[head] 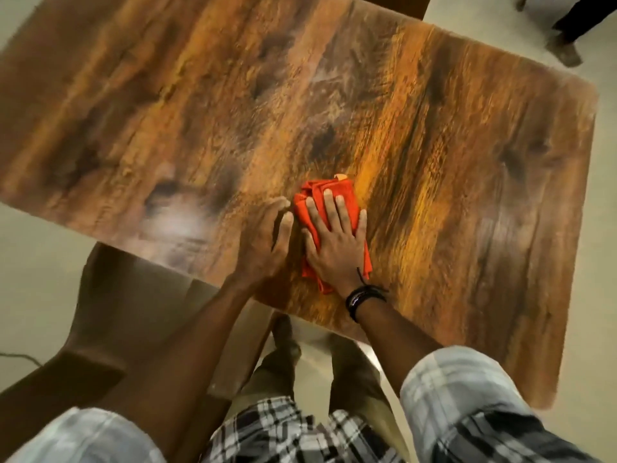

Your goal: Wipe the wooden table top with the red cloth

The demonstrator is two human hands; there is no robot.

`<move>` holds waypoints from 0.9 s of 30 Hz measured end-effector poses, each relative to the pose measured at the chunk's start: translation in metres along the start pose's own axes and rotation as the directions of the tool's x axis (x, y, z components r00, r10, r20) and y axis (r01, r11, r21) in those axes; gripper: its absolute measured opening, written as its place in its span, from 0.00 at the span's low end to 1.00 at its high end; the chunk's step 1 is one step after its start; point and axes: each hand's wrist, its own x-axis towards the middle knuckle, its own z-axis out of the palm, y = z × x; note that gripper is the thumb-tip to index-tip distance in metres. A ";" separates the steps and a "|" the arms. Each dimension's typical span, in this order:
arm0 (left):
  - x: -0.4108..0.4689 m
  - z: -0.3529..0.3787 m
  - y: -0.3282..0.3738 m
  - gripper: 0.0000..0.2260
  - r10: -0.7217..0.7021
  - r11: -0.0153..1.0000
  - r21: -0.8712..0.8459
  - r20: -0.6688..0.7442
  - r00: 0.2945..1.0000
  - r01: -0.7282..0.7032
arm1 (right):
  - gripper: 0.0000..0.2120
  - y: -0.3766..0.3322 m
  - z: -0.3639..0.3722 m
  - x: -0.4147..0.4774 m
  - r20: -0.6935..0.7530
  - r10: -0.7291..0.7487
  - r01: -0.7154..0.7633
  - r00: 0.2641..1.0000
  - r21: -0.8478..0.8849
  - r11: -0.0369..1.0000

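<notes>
Well inside the near edge of the table [467, 162], the cloth [334, 190] lies folded into a bunched pad on the wood, roughly midway along that edge. The right hand [337, 242] lies palm down on top of it, its fingers [329, 208] straight and slightly spread, gripping nothing; the cloth shows beyond the fingertips, on both sides of the hand, and under the heel of the palm. The left hand [263, 242] rests flat on bare wood just beside the cloth's left edge, fingers extended and holding nothing; it is motion-blurred, so I cannot tell whether it touches the cloth. A dark bracelet [364, 297] circles the right wrist. A brown chair [127, 295] stands below the table's near-left side.
</notes>
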 end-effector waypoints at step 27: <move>-0.213 -0.057 0.016 0.11 -0.782 0.410 -0.761 -0.009 0.623 0.503 | 0.21 -0.142 -0.033 -0.111 0.284 -0.398 0.017 0.873 0.796 0.606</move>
